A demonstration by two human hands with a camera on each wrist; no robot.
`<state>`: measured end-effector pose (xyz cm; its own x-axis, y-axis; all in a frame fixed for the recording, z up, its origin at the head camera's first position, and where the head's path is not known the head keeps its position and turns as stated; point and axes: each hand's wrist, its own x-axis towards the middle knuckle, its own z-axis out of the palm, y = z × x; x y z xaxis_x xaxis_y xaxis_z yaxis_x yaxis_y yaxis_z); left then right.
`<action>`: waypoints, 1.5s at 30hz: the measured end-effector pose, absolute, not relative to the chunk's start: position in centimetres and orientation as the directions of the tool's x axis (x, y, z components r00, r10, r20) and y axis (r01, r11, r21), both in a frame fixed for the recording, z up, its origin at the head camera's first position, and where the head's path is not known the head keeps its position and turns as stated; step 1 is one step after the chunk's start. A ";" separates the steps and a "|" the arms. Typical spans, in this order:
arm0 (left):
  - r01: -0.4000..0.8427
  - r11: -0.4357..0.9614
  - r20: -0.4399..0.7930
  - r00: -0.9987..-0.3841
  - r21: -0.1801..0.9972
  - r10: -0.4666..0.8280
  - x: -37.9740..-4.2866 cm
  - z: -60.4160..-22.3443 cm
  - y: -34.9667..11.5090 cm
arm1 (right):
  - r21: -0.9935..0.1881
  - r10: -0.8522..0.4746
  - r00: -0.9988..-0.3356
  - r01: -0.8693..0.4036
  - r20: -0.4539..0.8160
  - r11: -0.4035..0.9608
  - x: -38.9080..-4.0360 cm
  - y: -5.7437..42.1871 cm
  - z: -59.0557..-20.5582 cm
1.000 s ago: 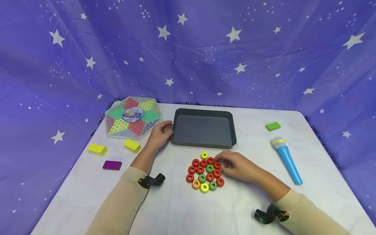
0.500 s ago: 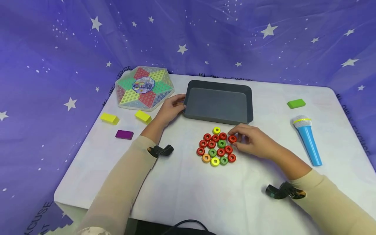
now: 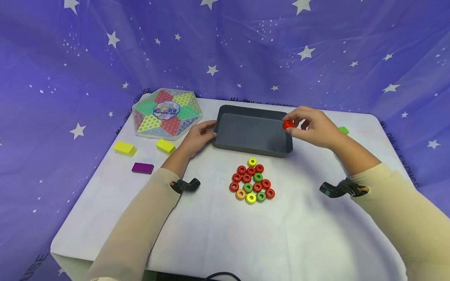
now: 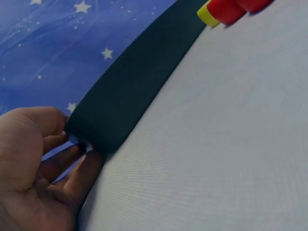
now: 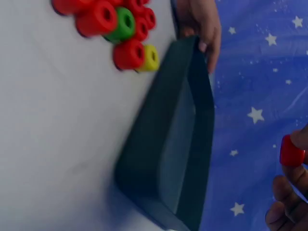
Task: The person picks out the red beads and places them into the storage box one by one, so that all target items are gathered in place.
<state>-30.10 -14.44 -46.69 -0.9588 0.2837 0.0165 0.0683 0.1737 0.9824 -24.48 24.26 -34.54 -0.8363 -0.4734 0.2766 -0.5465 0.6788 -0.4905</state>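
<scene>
Facing a star-printed curtain (image 3: 246,47) and working over a white-covered table (image 3: 197,234). Looking across its far half to a dark grey tray (image 3: 228,132), with the long axis running left to right, crosswise to the body. Seeing a hexagonal game box (image 3: 166,113) to the tray's left, apart from it. Touching the tray's left short wall with the left hand (image 3: 197,137), bending the fingers only lightly and not visibly wrapping them round anything. Poising the right hand (image 3: 313,127) at the opposite short wall, so being the nearer hand to that end. Partly covering a green block (image 3: 343,130) with the right forearm; seeing two yellow blocks (image 3: 124,148) and a purple block (image 3: 142,168) lying left of the left forearm. Counting fifteen loose rings (image 3: 247,181), red, green, yellow and one orange, clustering between the tray's near long wall and the body.

Clamping the right thumb and fingertips on one more red ring (image 3: 288,125). In the head view, seeing it overlapping the tray's right wall, on the left side of the right hand; in the right wrist view, seeing it hanging apart from the tray. Judging the tray's floor to be stretching leftward from the ring, along the long axis; not being able to tell the exact height above the rim.
</scene>
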 end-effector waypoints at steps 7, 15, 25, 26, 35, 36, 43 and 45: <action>0.046 0.169 -0.007 -0.954 0.984 0.300 -28.8 -47.2 -14.8 | -0.458 -0.415 -0.895 -0.440 0.160 0.772 -28.7 23.4 -34.6; 0.060 0.152 0.010 -0.950 0.987 0.312 -28.4 -47.5 -14.5 | -0.211 -0.389 -0.921 -0.378 -0.007 0.901 -32.1 22.0 -38.4; 0.079 0.166 0.025 -0.951 0.983 0.307 -28.7 -47.5 -14.2 | 0.032 -0.358 -0.933 -0.359 -0.027 0.933 -32.0 21.8 -40.2; 0.076 0.168 0.021 -0.951 0.983 0.307 -28.7 -47.5 -14.2 | 0.005 -0.358 -0.934 -0.358 -0.008 0.934 -31.8 21.8 -40.0; 0.088 0.204 0.017 -0.946 0.975 0.324 -28.8 -45.9 -14.4 | -0.353 -0.472 -0.879 -0.461 0.059 0.814 -24.9 21.8 -36.8; 0.090 0.206 0.018 -0.945 0.974 0.326 -29.0 -45.9 -14.5 | -0.367 -0.500 -0.864 -0.484 0.059 0.794 -23.8 21.6 -36.8; 0.076 0.180 0.015 -0.948 0.981 0.317 -30.0 -47.1 -14.8 | -0.358 -0.608 -0.794 -0.571 0.010 0.739 -16.7 20.3 -39.3; 0.081 0.180 0.021 -0.949 0.980 0.313 -30.0 -47.1 -14.7 | -0.352 -0.617 -0.787 -0.582 0.016 0.733 -15.3 20.3 -40.1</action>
<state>-29.96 -14.74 -47.11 -0.9495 0.3131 0.0208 0.0808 0.1801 0.9803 -15.27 20.34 -40.09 -0.7866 -0.6173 0.0159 -0.5822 0.7327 -0.3524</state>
